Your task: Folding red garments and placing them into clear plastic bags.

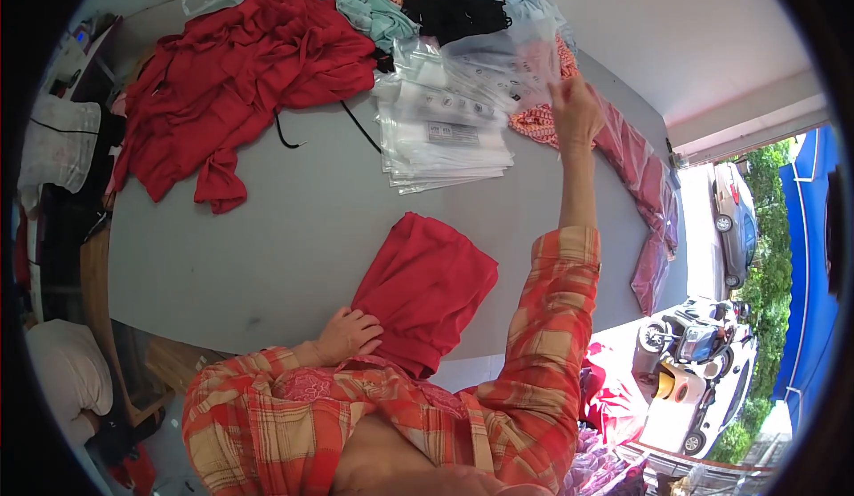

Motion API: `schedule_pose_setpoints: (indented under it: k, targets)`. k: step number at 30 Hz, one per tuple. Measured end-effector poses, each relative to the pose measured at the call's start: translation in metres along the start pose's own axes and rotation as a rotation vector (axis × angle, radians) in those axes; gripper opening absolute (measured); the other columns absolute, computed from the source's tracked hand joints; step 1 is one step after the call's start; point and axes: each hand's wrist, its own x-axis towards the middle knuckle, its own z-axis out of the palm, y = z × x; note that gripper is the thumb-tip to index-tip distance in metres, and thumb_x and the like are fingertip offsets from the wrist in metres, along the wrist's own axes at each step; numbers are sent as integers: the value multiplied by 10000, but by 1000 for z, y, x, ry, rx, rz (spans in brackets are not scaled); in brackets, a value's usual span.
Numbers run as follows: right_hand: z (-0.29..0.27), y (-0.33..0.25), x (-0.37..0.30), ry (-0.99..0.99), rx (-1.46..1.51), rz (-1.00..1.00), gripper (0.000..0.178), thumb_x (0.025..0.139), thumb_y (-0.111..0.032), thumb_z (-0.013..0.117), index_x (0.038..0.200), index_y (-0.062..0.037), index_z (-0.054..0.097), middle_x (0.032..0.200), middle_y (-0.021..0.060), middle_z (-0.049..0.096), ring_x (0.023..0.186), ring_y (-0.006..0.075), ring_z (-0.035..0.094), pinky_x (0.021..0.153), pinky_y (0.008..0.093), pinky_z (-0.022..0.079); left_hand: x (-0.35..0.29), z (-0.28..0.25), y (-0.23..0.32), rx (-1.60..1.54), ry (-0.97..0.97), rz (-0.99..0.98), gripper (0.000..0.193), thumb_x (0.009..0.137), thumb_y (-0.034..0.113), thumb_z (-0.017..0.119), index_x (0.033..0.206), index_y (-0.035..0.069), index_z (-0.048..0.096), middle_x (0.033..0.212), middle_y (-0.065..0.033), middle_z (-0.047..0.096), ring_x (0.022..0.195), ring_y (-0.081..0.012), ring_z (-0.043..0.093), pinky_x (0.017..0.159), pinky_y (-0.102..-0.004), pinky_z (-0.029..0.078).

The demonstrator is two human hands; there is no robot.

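A folded red garment (pixel 431 282) lies at the near edge of the table, right in front of me. My left hand (pixel 352 332) rests against its near left side, the fingers lying loosely over the cloth. My right arm stretches far across the table. There, my right hand (pixel 578 115) pinches a clear plastic bag (pixel 534 64), which is lifted at its right end. Below and left of that bag is a stack of clear printed plastic bags (pixel 440 145), fanned out on the table.
A large heap of red cloth (pixel 249 69) covers the far left of the grey table (pixel 222 274). At the back sit a black bundle (pixel 455 11), pale green cloth (pixel 369 11) and orange patterned cloth (pixel 534 124). Bagged dark red garments (pixel 645 198) line the right edge.
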Motion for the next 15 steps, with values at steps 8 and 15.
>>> schedule_pose_setpoints:
  k: [8,15]
  targets:
    - [8,-41,-157,-635,331,-228,223,728,-289,670,771,-118,535,660,72,594,620,250,587,543,354,424,127,-94,-39,-85,509,-88,301,767,55,581,1065,68,540,1087,-123,511,719,-255,591,604,-331,483]
    - [-13,-15,-183,-797,357,-33,201,732,-227,690,778,-84,558,602,24,535,529,135,483,511,269,393,187,-64,-66,16,356,140,194,778,53,519,967,63,561,920,-87,565,728,-276,590,610,-350,479]
